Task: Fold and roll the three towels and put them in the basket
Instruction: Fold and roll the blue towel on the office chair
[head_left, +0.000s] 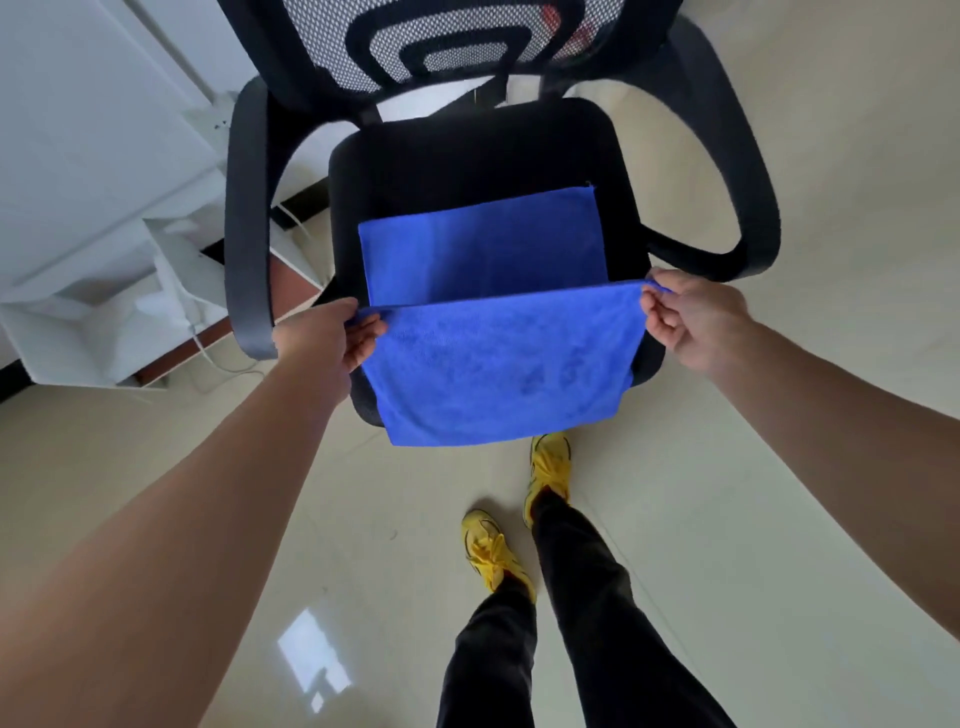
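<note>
A blue towel (498, 358) lies over the black seat of an office chair (467, 156). Its far part rests flat on the seat, and its near part is lifted and hangs down past the seat's front edge. My left hand (337, 338) pinches the towel's left edge at the raised fold line. My right hand (685, 317) pinches the right edge at the same height. The towel is stretched taut between the two hands. No other towel and no basket are in view.
The chair has curved black armrests (249, 218) on both sides and a mesh backrest (447, 47) behind the seat. White furniture (104, 208) stands at the left. My legs and yellow shoes (548, 467) stand on the pale tiled floor in front of the chair.
</note>
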